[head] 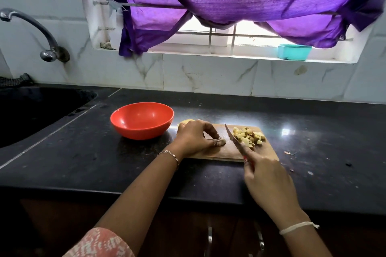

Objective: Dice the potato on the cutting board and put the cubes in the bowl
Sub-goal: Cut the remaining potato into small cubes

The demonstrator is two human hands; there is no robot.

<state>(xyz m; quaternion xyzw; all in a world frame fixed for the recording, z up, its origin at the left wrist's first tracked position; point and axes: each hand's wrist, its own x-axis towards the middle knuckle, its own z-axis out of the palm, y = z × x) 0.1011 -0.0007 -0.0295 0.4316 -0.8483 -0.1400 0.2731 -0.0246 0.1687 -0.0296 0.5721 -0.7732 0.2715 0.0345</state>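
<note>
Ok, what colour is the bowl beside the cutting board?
Plain orange-red, no pattern. The bowl shows best in the head view, left of the cutting board.

Head view looks down and forward over the counter (83, 162), near, facing the window (246, 27); edges seemingly warped.

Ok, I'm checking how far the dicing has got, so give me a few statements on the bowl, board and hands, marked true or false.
1. The red bowl already holds cubes. False: it is empty.
2. The potato cubes lie piled on the cutting board. True.
3. The right hand holds the knife. True.
4. The left hand rests off the board. False: it holds a potato piece on it.
</note>
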